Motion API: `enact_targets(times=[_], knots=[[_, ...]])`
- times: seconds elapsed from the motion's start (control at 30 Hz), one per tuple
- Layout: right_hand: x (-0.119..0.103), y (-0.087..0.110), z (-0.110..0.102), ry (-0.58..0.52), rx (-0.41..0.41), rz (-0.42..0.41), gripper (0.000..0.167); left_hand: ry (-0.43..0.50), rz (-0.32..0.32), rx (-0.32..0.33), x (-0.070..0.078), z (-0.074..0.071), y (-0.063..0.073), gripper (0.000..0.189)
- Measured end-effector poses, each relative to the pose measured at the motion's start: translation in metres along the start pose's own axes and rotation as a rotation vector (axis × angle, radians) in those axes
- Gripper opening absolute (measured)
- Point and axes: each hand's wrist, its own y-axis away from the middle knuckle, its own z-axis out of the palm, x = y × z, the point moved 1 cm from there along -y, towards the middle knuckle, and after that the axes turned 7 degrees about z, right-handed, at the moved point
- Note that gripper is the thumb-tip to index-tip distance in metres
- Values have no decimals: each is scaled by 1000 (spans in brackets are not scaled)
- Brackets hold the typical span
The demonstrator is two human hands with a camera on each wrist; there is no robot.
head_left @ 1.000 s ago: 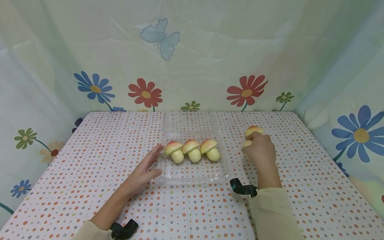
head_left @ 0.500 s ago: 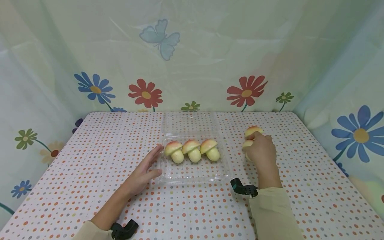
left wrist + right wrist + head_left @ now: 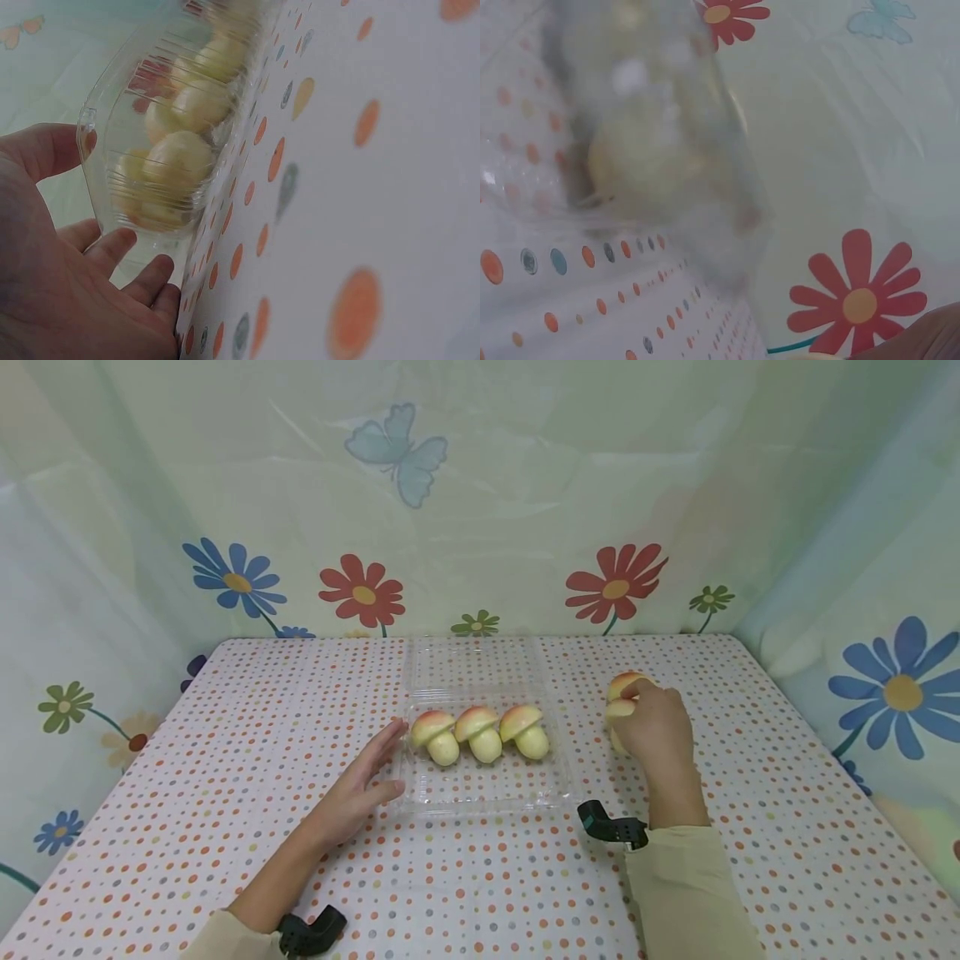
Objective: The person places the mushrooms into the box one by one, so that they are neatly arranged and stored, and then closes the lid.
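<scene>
A clear plastic clamshell box [image 3: 480,793] lies with its lid folded back. Inside, along the far side, sit a left toy mushroom [image 3: 435,737], a middle one [image 3: 480,734] and a right one [image 3: 526,732], cream with reddish caps. My left hand [image 3: 356,793] rests against the box's left side, fingers extended; in the left wrist view its thumb [image 3: 64,146] touches the rim. To the right of the box, my right hand [image 3: 660,727] grips a toy mushroom [image 3: 619,710] with curled fingers, hiding much of it. Just beyond shows another mushroom's cap [image 3: 626,683].
A dotted cloth covers the table [image 3: 480,893]. A flowered curtain [image 3: 517,502] hangs behind it and along both sides. The right wrist view is mostly filled by the blurred box [image 3: 652,135]. Black wrist-worn pieces stick out near both sleeves.
The mushrooms at my right hand have shifted slightly left, and that hand has turned a little. My left hand and the box stay where they were.
</scene>
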Motion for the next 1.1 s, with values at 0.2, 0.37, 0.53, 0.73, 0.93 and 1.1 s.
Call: enact_targets(times=[0.2, 0.37, 0.53, 0.73, 0.93, 1.1], knots=[[-5, 3, -3, -36, 17, -7, 43, 7, 3, -6, 0, 0, -1, 80], [-8, 6, -8, -51, 29, -6, 44, -1, -2, -6, 1, 1, -2, 81], [-13, 10, -12, -94, 13, 4, 45, -2, -7, -5, 2, 0, -3, 82], [-18, 14, -17, -110, 24, -28, 45, 3, -4, -4, 3, 0, -2, 82], [-20, 16, -17, -104, 6, -48, 47, -9, -8, 1, 2, 0, -1, 82], [-22, 18, -18, -104, 3, -66, 47, -15, -4, 3, 2, 0, -1, 81]])
